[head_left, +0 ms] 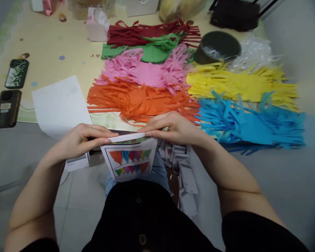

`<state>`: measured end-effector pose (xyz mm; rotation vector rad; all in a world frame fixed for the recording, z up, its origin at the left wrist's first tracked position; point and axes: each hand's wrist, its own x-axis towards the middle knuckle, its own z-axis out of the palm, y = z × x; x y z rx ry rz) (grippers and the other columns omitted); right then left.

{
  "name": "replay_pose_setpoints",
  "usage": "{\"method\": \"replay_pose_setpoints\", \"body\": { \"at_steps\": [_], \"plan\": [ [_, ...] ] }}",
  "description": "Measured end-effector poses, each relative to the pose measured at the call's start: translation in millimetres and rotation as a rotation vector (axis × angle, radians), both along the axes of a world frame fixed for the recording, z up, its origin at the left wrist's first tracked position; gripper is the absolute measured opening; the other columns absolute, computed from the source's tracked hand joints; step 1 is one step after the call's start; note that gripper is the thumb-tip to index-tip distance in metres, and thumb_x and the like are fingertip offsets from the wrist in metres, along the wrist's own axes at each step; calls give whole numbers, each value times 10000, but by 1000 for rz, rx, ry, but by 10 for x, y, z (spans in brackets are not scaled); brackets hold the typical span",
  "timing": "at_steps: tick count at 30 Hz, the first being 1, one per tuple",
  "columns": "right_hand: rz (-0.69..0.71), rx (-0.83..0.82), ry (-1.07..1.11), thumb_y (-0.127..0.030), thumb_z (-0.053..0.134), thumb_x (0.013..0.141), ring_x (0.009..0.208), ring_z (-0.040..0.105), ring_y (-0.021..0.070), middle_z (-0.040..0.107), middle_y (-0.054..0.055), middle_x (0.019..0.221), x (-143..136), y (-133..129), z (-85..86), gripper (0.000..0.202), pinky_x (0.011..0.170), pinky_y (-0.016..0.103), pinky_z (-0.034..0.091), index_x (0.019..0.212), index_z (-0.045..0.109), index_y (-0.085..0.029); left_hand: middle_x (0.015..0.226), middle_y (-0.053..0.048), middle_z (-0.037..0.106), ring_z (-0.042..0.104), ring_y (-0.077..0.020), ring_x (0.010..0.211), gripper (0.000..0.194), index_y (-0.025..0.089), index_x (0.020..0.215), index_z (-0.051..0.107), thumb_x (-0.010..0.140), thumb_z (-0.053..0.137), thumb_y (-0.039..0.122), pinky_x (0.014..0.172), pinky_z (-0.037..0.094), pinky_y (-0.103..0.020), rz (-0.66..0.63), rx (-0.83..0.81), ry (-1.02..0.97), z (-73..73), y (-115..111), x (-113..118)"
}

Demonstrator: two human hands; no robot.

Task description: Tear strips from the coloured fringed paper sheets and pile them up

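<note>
Above my lap, at the table's front edge, I hold a printed card (130, 162) with pictures of colourful tassels on it. Its top edge is a narrow white folded strip. My left hand (81, 140) pinches the left end of that strip between thumb and fingers. At the right end, my right hand (173, 127) grips it the same way. Just beyond my hands lies a bundle of orange fringed strips (144, 99). Blue fringed strips (259, 124) are to the right, and a white sheet (61, 105) hangs slightly over the edge on the left.
Pink (149, 73), green (154, 52), dark red (152, 33) and yellow (238, 84) fringed bundles cover the table's middle and right. A dark bowl (217, 45) stands behind them. Two phones (7, 108) lie at left. Several white packets (187, 178) sit below, right of my lap.
</note>
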<state>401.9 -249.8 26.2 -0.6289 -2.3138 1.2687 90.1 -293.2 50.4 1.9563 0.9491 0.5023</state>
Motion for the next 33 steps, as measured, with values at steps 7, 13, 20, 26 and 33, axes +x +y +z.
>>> {"method": "replay_pose_setpoints", "body": {
  "at_steps": [7,13,20,26,33],
  "plan": [
    [8,68,12,-293,586,989,919,730,137,782,88,1023,30,-114,-11,265,802,204,543,1143,766,-174,1112,-47,777,744,-171,979,253,258,1147,774,956,608,252,892,581,-227,46,141,-30,-123,-178,19],
    [29,137,44,-251,534,1014,950,728,131,768,102,1069,45,-179,-61,281,831,210,549,1186,735,-158,1186,-66,752,720,-171,1054,365,267,1293,692,958,591,166,944,551,-252,20,260,-85,-282,-326,-47],
    [17,268,100,-334,688,921,942,737,154,772,110,1058,-42,-279,-66,315,821,229,571,1172,728,-149,1156,-86,760,739,-174,994,349,270,1294,693,952,627,246,887,574,-250,43,319,-146,-307,-414,-97],
    [-110,262,113,-208,678,922,922,742,142,778,94,1022,-122,-357,-111,209,823,224,585,1112,753,-161,1129,-67,769,745,-175,971,434,280,1255,714,860,716,102,863,594,-255,201,421,-164,-431,-535,-9],
    [-251,220,151,-215,662,930,891,734,134,767,59,986,-320,-392,-212,176,791,224,594,1060,780,-206,1026,-46,787,738,-181,946,256,236,1086,772,853,731,136,877,591,-305,402,395,-95,-406,-582,83]
  ]
}}
